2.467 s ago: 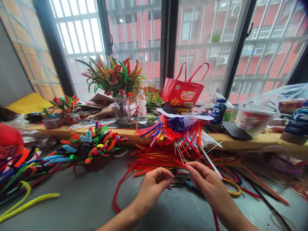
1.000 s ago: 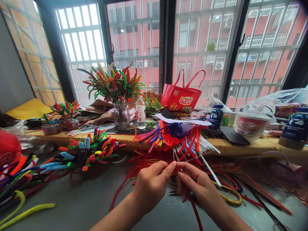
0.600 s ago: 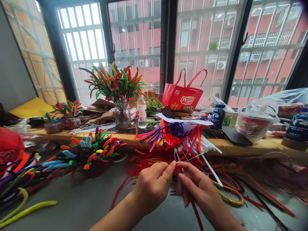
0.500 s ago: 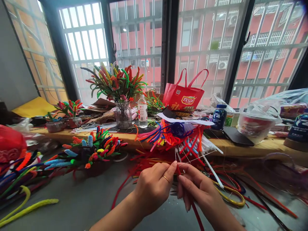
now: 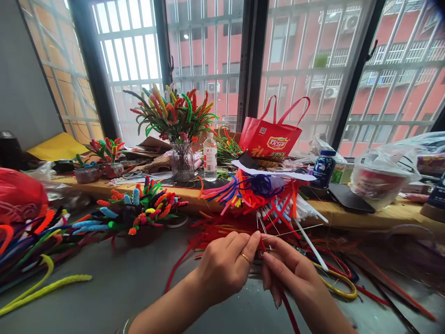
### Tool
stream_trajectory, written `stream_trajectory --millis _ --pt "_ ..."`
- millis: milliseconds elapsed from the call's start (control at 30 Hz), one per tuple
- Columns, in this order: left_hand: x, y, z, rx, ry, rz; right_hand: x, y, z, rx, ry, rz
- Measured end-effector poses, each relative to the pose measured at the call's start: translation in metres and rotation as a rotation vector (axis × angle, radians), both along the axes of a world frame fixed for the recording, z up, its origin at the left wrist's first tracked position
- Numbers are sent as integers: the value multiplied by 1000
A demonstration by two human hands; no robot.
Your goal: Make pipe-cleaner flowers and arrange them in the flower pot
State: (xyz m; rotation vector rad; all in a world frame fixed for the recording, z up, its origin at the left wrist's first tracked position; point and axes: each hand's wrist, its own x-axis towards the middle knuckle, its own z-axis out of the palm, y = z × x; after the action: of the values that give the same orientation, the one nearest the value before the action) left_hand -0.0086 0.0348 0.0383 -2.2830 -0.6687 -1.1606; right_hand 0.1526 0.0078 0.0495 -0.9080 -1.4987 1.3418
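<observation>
Between my two hands runs a red pipe cleaner (image 5: 289, 308), its long end hanging down past my right palm toward the bottom edge. My left hand (image 5: 227, 262), with a ring on one finger, is closed, thumb and forefinger pinching the upper end. Just beside it, my right hand (image 5: 290, 266) pinches the same pipe cleaner a little lower between thumb and fingers. Thin wires (image 5: 261, 222) show just beyond the fingertips; whether they are held I cannot tell. Behind them lies a bundle of colourful pipe cleaners (image 5: 239, 192).
On the wooden ledge (image 5: 194, 200) stand a glass vase (image 5: 182, 162) of fuzzy stems, a clear bottle (image 5: 210, 160), a red bag (image 5: 271, 137) and a blue bottle (image 5: 324, 169). A multicoloured pipe-cleaner bunch (image 5: 139, 211) lies left; a yellow loop (image 5: 342, 293) lies right.
The whole view has shifted slightly, so things appear a little farther right. Both hands keep their pinch on the red pipe cleaner, with hardly any change in their pose.
</observation>
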Motion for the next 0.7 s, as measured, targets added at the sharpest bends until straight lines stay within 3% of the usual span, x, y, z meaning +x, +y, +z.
stream_trajectory --millis 200,367,500,600,700 --pt "1 2 4 147 -78 -68 1 -5 1 7 -49 31" --pt "-2 1 6 148 19 15 1 -7 3 -11 -52 3" --pt "-1 1 4 138 -44 -27 1 -6 2 60 -120 0" --pt "4 0 5 6 -199 -88 1 -4 0 145 -166 -27" --pt "8 -7 12 -347 -351 -161 3 -3 2 153 -150 -2"
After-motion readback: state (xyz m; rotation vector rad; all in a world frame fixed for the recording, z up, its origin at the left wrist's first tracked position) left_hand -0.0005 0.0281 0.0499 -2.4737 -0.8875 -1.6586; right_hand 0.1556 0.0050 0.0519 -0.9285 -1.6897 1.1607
